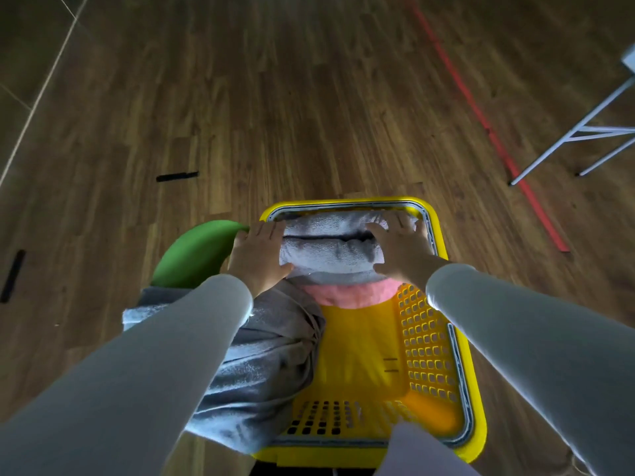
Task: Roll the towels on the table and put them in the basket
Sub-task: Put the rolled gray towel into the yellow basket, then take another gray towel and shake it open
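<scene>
Gripping the rolled grey towel (pixel 330 252) at the 12 o'clock end of the yellow basket (pixel 477 407): left hand (pixel 259 252) clasped round its 9 o'clock end, right hand (pixel 400 249) round its 3 o'clock end, thumbs on the near side. Just toward 6 o'clock, a pink towel (pixel 347 293), mostly hidden under the roll. Draped over the basket's 9 o'clock wall, a loose grey towel (pixel 268 365), partly covered by the left sleeve (pixel 154 365). At 10 o'clock, a green rounded thing (pixel 196 255), half hidden and hard to identify.
</scene>
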